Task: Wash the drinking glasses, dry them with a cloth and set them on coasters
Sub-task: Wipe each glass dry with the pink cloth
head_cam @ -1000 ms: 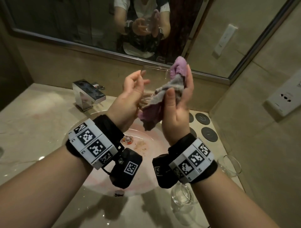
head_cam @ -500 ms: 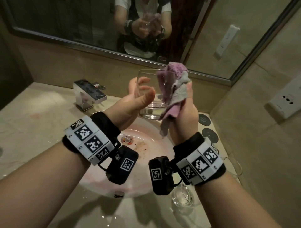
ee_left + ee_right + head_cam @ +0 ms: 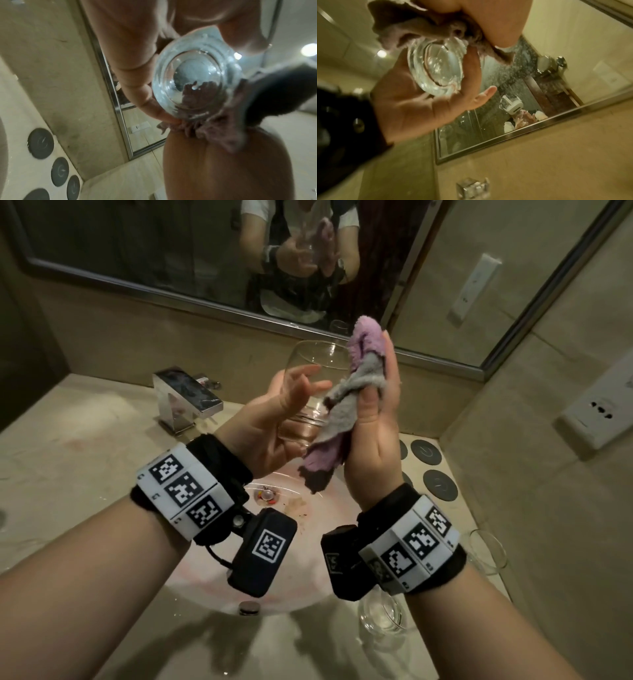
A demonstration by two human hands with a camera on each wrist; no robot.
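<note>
From the head view, the left hand (image 3: 274, 419) cradles the glass (image 3: 313, 392) upright over the sink (image 3: 191, 587), fingers loosely round it, thumb out; half a second ago that thumb was clamped across the front, so the glass looks mid-turn. The right hand (image 3: 373, 436) presses the cloth (image 3: 346, 405) to the wall, now outside the rim rather than draped into it. Coasters (image 3: 440, 485) wait on the bench (image 3: 68, 460), two more glasses (image 3: 382, 616) near. Left wrist: cloth (image 3: 214, 127) against the base (image 3: 193, 83). Right wrist: open palm (image 3: 419, 102) under the glass (image 3: 436, 70). Drying, not yet placing.
</note>
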